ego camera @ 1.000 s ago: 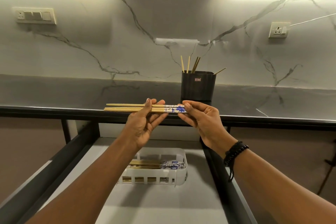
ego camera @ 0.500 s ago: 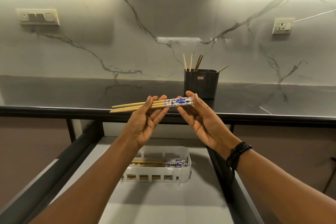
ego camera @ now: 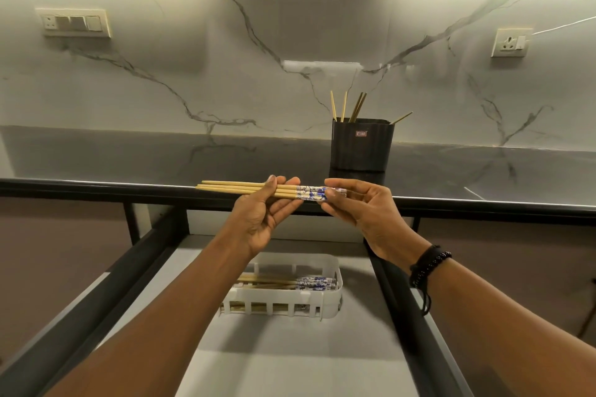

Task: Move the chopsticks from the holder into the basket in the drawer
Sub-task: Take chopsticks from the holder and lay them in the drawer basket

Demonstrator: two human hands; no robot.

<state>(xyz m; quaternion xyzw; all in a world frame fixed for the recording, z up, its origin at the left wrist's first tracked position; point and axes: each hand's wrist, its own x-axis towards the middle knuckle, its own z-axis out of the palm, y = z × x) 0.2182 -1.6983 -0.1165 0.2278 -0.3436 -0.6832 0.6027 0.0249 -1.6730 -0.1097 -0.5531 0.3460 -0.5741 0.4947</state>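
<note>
The chopsticks between my left hand and right hand are pale bamboo yellow, their ends white with a blue pattern. Beyond my right hand the holder is black with a small red-and-white label. Below my hands the basket is white, and the sticks in it show the same yellow and blue-on-white. The drawer floor is light grey. The desk is glossy dark grey, and the wall pale marble with dark veins. My right wrist's beaded bracelet is black.

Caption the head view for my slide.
Left hand and right hand hold chopsticks level above the basket in the drawer.
</note>
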